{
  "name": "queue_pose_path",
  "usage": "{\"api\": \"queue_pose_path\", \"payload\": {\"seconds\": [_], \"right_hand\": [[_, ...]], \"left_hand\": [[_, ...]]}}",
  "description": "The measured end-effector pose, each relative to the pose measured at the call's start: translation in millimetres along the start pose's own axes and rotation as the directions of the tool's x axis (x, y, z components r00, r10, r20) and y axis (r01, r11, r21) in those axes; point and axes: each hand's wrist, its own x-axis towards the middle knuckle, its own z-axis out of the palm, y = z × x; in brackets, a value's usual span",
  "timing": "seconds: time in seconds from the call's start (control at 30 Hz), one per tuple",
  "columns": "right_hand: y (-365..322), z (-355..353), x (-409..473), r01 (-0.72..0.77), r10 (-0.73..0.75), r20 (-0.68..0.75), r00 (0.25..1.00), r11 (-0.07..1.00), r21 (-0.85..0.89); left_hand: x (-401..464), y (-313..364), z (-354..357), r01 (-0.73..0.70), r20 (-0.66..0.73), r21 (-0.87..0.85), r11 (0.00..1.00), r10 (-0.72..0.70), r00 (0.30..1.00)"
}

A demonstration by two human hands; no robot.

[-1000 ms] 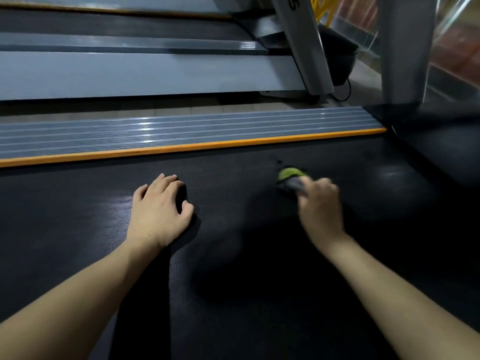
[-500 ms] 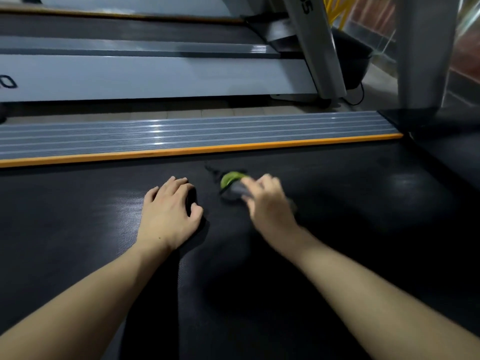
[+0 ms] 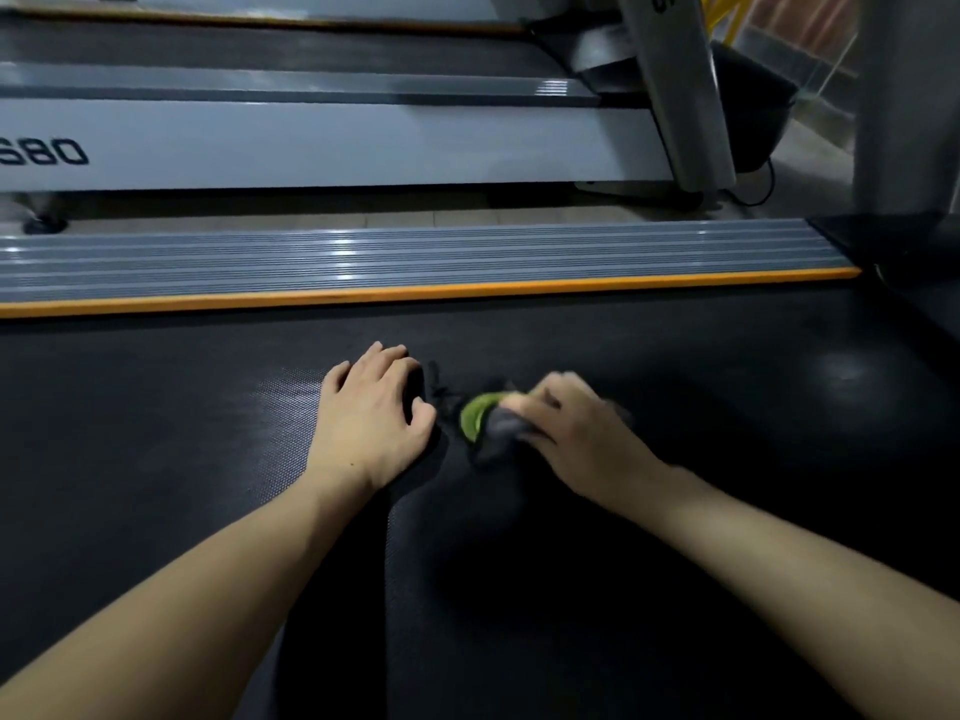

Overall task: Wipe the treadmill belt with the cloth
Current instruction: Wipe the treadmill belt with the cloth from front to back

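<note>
Cloth [image 3: 485, 423], a small bunched wad of green and grey fabric, is lying on the black treadmill belt [image 3: 675, 589] roughly midway across it, a little short of the orange edge strip [image 3: 415, 292] that is bordering the belt's far side. The right hand [image 3: 576, 433] is covering the cloth's right part and pressing it down, with the fingers curled over the wad; motion blur is hiding whether the thumb is tucked under it. The left hand [image 3: 371, 413] is resting flat on the belt just beside the cloth, fingers slightly spread and holding nothing, apparently bracing the person's weight.

Judging by how it is crumpling, the cloth is looking light, soft and limp, so it is likely offering no stiffness of its own and needing the palm's pressure to keep contact with the textured belt. Taking it from above with the whole hand, gathered into a pad as it is now, seems the sound hold; a pinch at one corner would probably let it trail and fold. The belt's dimpled surface is likely dragging on the fabric rather than letting it slip. Beyond the strip the ribbed grey side rail [image 3: 415, 257] is running along, and behind it a second treadmill [image 3: 311, 142].
</note>
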Motion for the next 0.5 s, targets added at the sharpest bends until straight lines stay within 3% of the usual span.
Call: {"api": "queue_pose_path", "payload": {"seconds": [0.07,0.13,0.2,0.3,0.4,0.5], "right_hand": [[22,16,53,-0.097,0.091,-0.099,0.991,0.994,-0.049],[33,25,99,-0.288,0.285,-0.085,0.955,0.958,-0.021],[30,27,108,-0.339,0.338,-0.069,0.939,0.941,-0.013],[9,11,51,-0.189,0.191,-0.112,0.975,0.982,0.025],[-27,-13,-34,-0.032,0.032,0.0,0.999,0.994,0.107],[-31,-25,-51,0.083,-0.092,0.065,0.994,0.989,0.125]], "left_hand": [[1,-1,0,0.001,0.008,0.002,1.0,-0.001,1.0],[1,-2,2,0.001,0.01,0.006,1.0,-0.001,1.0],[3,-2,2,0.0,0.008,0.006,1.0,0.0,1.0],[2,-2,3,0.003,0.0,0.0,1.0,-0.003,1.0],[1,-1,2,0.006,-0.005,-0.007,1.0,-0.006,1.0],[0,0,2,0.012,-0.001,-0.006,1.0,-0.012,1.0]]}}
